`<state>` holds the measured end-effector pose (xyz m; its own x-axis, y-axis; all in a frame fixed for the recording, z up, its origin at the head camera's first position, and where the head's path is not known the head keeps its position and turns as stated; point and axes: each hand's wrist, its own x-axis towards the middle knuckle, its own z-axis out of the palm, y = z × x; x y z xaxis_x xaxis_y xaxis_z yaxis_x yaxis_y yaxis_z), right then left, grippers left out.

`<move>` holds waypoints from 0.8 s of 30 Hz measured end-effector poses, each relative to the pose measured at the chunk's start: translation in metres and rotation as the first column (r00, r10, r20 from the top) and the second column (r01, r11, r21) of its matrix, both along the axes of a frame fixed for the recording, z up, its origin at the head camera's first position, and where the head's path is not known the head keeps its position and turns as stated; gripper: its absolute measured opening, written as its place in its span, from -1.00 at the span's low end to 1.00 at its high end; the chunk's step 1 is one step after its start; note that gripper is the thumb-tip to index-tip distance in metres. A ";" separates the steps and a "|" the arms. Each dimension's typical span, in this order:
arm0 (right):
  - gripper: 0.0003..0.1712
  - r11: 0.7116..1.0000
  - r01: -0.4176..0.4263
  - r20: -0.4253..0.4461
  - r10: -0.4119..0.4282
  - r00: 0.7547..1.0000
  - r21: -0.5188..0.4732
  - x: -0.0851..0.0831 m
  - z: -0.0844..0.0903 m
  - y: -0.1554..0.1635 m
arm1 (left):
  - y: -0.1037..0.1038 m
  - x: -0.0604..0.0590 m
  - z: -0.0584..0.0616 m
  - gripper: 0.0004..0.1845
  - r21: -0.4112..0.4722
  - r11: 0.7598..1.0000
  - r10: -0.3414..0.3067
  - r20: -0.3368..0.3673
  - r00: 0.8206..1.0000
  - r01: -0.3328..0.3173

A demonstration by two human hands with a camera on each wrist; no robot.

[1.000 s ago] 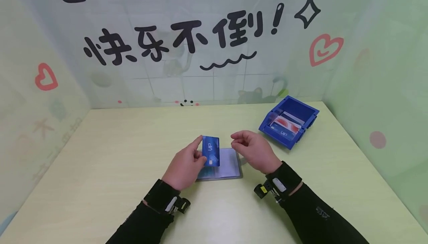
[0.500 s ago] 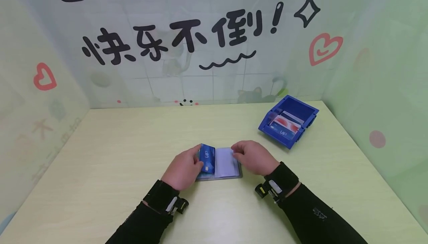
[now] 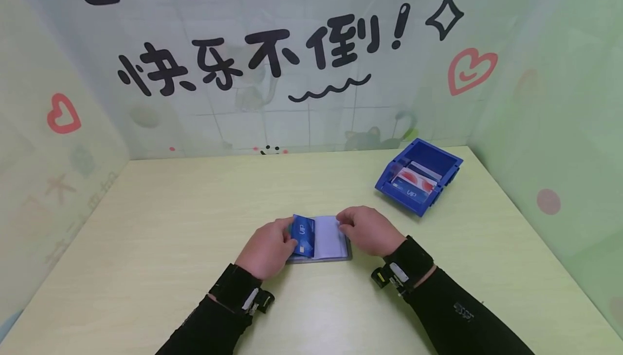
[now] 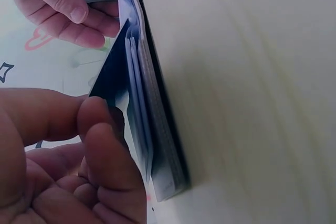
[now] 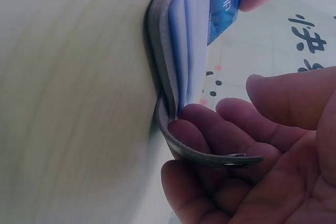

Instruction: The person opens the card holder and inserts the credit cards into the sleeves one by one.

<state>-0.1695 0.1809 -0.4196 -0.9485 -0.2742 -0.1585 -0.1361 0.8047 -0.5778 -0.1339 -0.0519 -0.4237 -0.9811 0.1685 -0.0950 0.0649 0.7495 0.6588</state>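
- The table [image 3: 160,219] is big and pale yellow-green, with walls on three sides. The back wall [image 3: 302,57] has big black writing and a red heart on it.
- A blue tray [image 3: 435,156] sits on the table, far off to the right and well apart from the hands. A few cards [image 3: 412,183] lie in it, some blue and some red and white.
- The card book [image 3: 331,240] lies open and flat on the table, in the middle, near the person. It has a grey cover and clear pages. A grey strap [image 5: 210,157] with a metal snap hangs off its right edge.
- The left hand [image 3: 267,248] is at the left side of the card book. Its thumb and fingers pinch a blue card.
- The right hand [image 3: 370,230] rests on the right side of the card book. Its fingers are curled at the page edges and the strap lies across them.
- The blue card [image 3: 303,236] has white letters on it. It stands tilted over the left pages of the card book, with its low edge down among the clear pages. I cannot tell if it is in a pocket.
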 end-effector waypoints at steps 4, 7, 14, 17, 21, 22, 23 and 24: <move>-0.67 1.000 0.003 0.002 -0.003 1.000 0.005 0.000 0.000 -0.001 | 0.001 0.000 -0.001 -0.47 -0.007 1.000 -0.006 -0.004 1.000 0.006; -0.67 1.000 0.007 0.003 -0.007 1.000 0.006 0.001 0.001 -0.001 | 0.002 0.000 -0.002 -0.49 -0.008 1.000 -0.014 -0.006 1.000 0.014; -0.67 1.000 -0.015 -0.026 0.015 1.000 0.021 0.000 -0.001 -0.001 | 0.006 0.000 -0.002 -0.48 -0.025 1.000 -0.017 -0.007 1.000 0.017; -0.67 0.999 -0.023 -0.037 0.024 0.999 0.028 0.001 0.000 -0.001 | 0.008 0.000 -0.002 -0.47 -0.035 0.999 -0.019 -0.012 1.000 0.019; -0.67 0.998 -0.040 -0.062 0.043 0.997 0.039 0.002 0.000 -0.001 | 0.011 0.001 -0.002 -0.43 -0.038 0.999 -0.029 -0.015 0.999 0.028; -0.66 0.998 -0.043 -0.066 0.046 0.997 0.040 0.002 0.001 -0.001 | 0.011 0.001 -0.002 -0.42 -0.036 0.999 -0.033 -0.014 0.999 0.033; -0.66 0.998 -0.046 -0.071 0.049 0.996 0.042 0.002 0.000 -0.001 | 0.012 0.001 -0.003 -0.41 -0.036 0.999 -0.038 -0.014 0.999 0.037; -0.65 0.998 -0.048 -0.075 0.052 0.996 0.043 0.002 0.000 -0.001 | 0.013 0.001 -0.003 -0.40 -0.032 0.999 -0.041 -0.010 0.999 0.040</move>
<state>-0.1673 0.1799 -0.4198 -0.9435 -0.3164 -0.0985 -0.2190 0.8184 -0.5312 -0.1328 -0.0394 -0.4266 -0.9745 0.2052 -0.0904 0.1025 0.7664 0.6342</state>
